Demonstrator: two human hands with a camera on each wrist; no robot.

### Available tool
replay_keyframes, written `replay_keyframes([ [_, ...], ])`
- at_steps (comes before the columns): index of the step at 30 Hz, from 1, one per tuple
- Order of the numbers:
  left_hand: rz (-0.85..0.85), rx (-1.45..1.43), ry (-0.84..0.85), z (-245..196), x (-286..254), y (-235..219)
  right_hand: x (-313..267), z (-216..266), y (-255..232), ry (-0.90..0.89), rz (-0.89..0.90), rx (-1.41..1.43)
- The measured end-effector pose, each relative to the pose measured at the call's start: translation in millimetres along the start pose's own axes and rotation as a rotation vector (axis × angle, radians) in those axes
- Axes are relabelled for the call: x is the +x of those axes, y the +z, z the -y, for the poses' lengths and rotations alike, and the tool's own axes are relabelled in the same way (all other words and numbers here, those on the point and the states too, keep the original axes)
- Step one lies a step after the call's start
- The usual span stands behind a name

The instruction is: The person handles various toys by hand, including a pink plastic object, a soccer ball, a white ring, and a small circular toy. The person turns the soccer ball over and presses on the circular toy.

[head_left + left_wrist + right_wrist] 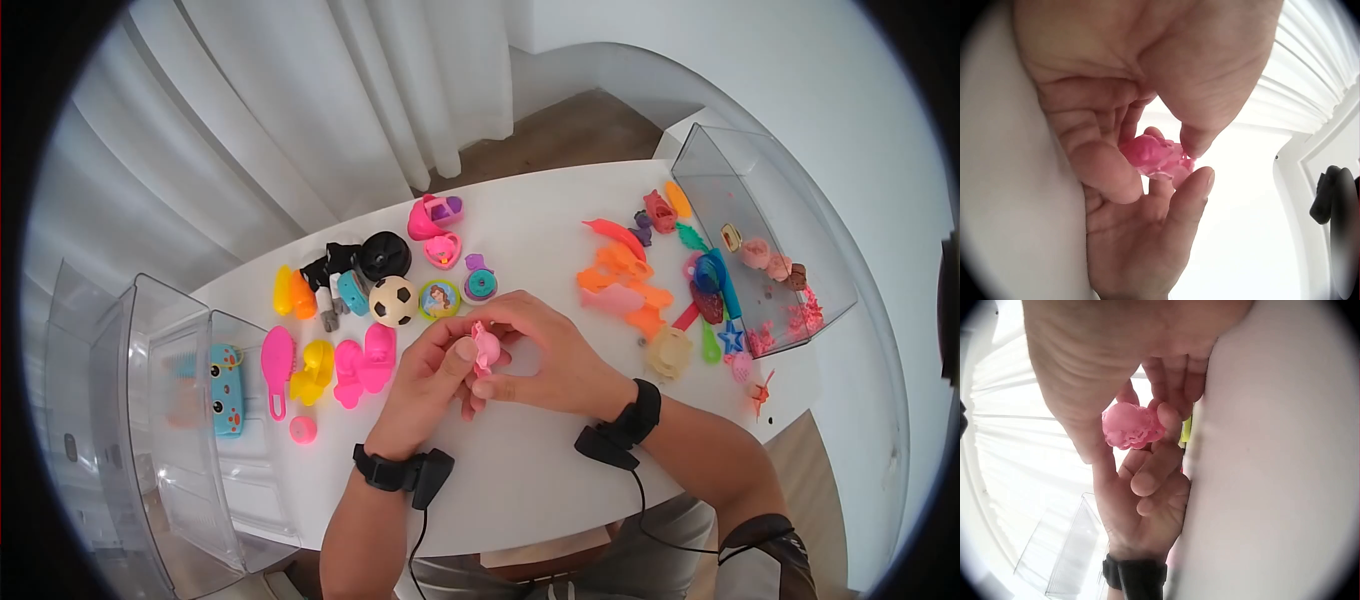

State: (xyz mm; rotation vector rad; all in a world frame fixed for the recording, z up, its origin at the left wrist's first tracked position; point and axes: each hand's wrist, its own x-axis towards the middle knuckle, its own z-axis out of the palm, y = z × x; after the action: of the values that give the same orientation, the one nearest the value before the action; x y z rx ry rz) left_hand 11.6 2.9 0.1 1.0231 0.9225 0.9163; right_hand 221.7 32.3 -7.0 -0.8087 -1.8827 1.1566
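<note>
Both hands meet over the white table, around a small pink ruffled toy (pixel 486 347) with a smooth rounded part and a frilly edge. My left hand (pixel 432 362) pinches it, the thumb lying along its near side. From the other side, my right hand (pixel 548 360) holds it with curled fingers and thumb. In the left wrist view the pink toy (pixel 1155 155) sits between the fingertips of both hands. The right wrist view shows its rounded side and frill (pixel 1130 425); part of it is hidden by fingers.
Left of the hands lie a soccer ball (pixel 393 300), a pink hairbrush (pixel 278 362), yellow and pink toys. Orange toys (pixel 625 280) and a blue star (pixel 731 337) lie at right. Clear bins stand at left (pixel 215 480) and right (pixel 715 180), the right one holding small toys.
</note>
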Motion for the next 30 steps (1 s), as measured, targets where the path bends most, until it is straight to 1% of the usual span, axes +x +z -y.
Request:
replay_keyframes([
  [2,0.000,-0.010,-0.002,1.6,0.1,-1.9,-1.6,-2.7,2.0,-0.002,-0.066,0.056],
  [4,0.000,-0.021,-0.005,1.9,0.9,-2.5,-2.3,-4.9,2.5,0.013,-0.085,0.109],
  [6,-0.015,-0.094,-0.018,1.3,1.3,-2.2,-2.4,-5.3,2.6,0.031,-0.101,0.164],
  [7,-0.018,-0.094,-0.017,2.3,1.2,-2.6,-2.1,-4.8,2.7,0.020,-0.095,0.121],
  [9,0.010,0.024,-0.009,5.1,1.3,-3.9,-1.3,-3.9,3.1,0.007,-0.085,0.083],
  [11,0.019,0.020,-0.007,4.3,1.1,-3.4,-1.1,-2.9,2.8,-0.031,-0.045,-0.017],
  [15,0.013,0.017,-0.006,4.2,1.5,-3.6,-0.1,1.5,7.0,-0.033,-0.023,-0.027],
  [17,0.004,0.031,-0.017,3.3,1.5,-3.5,-0.3,1.4,6.8,-0.007,-0.037,-0.040],
  [20,0.009,0.045,-0.034,0.3,1.7,-0.8,-0.6,-1.2,4.5,-0.024,-0.033,-0.083],
  [23,0.001,0.004,-0.056,-1.6,1.3,0.2,-1.0,-2.1,5.3,-0.053,-0.072,-0.008],
  [26,-0.007,-0.027,-0.068,-2.3,1.8,2.3,-1.0,-3.2,6.5,-0.070,-0.072,-0.037],
  [30,-0.001,0.040,-0.027,-2.7,0.9,4.5,-0.7,-0.2,8.2,-0.051,-0.075,-0.059],
])
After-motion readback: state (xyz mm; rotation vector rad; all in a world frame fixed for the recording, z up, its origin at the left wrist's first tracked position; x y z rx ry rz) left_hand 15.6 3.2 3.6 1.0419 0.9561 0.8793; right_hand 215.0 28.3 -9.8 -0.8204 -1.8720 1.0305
